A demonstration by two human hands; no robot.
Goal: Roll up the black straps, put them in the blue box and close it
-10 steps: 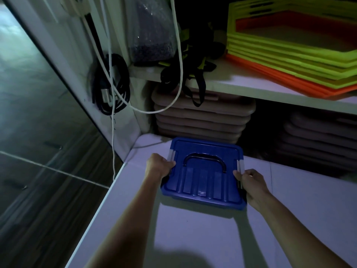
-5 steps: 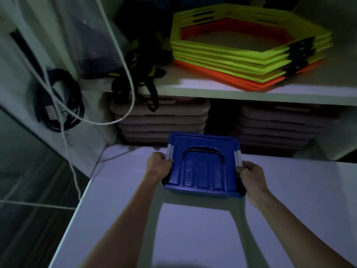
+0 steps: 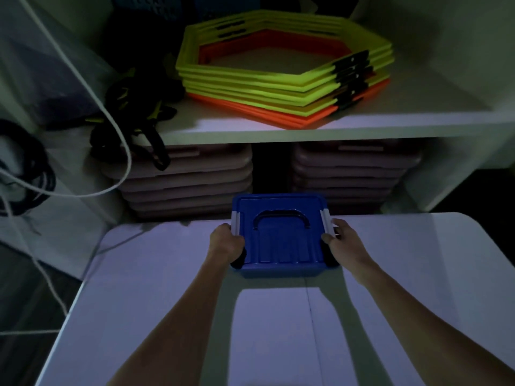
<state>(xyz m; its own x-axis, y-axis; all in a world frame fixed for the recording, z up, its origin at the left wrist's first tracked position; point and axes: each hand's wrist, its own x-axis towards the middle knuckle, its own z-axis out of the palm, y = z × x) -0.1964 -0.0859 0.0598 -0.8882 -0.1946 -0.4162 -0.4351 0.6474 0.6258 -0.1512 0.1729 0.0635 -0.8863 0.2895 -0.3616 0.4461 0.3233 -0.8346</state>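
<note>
**Blue box gripped at both ends**

The light is dim, and whatever lies inside the blue box (image 3: 280, 235) is hidden under its shut lid; the dark lumps at its near corners may be strap ends, but I cannot be sure. Both my forearms reach straight forward over the white table (image 3: 167, 288). My left hand (image 3: 226, 243) curls around the box's left end, my right hand (image 3: 340, 238) around its right end, fingers wrapped beside the pale latches.
</note>
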